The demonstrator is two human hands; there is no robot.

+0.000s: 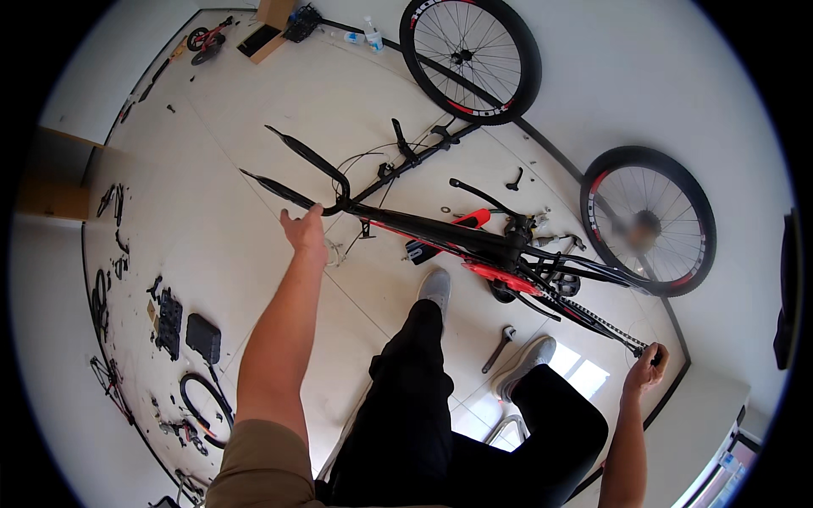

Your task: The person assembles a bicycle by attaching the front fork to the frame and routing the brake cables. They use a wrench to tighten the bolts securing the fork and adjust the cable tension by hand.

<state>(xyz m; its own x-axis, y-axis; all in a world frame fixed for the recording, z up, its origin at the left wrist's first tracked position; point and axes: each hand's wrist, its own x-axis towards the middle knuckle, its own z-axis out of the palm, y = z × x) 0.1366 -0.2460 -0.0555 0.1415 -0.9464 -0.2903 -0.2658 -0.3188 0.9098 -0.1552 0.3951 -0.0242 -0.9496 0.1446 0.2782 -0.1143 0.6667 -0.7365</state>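
A black and red bicycle frame (423,227) without wheels stretches across the view in front of me. My left hand (306,233) grips the fork (288,193) near its crown; the thumb stands up and some fingers are hidden. At the other end, my right hand (648,371) is closed around the rear end of the frame, where the chain (597,320) runs to. What exactly lies under those fingers is partly hidden. A red chain guard (508,278) and a crank arm (483,195) sit mid-frame. The handlebar (423,157) extends beyond the fork crown.
Two wheels, a front wheel (464,57) and a rear wheel (648,222), lean against the wall. An adjustable wrench (500,349) lies between my shoes. Several tools and parts, with a black case (203,337) and a loose tyre (206,411), lie at left. A cardboard box (262,38) stands far off.
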